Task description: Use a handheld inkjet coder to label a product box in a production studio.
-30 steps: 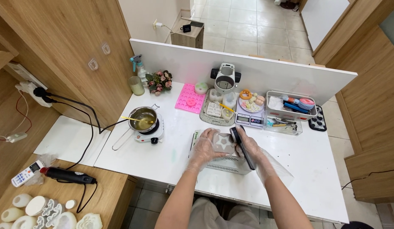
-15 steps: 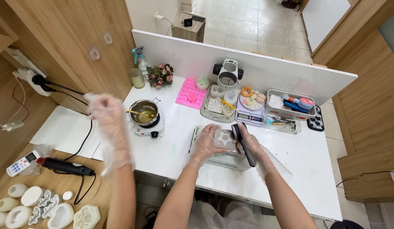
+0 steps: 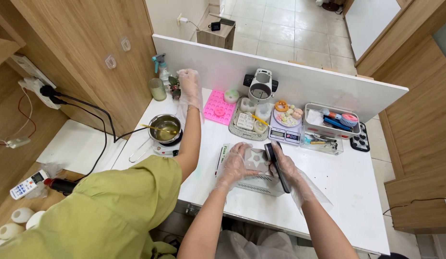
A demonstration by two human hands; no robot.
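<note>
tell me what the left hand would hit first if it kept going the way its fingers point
Likely the dark handheld tool in the right hand. The left hand points right across the pale star-shaped piece it already touches, though depth is unclear.

Bright, even daylight-type lighting, no hard shadows. White bench [image 3: 347, 182] runs close to overexposed; mild glare on the tiled floor [image 3: 280, 24] at top. Wide-angle distortion: bench edges and partition bow toward the corners. Centre sharp, slight softness on the green sleeve [image 3: 103, 211] bottom left.
</note>
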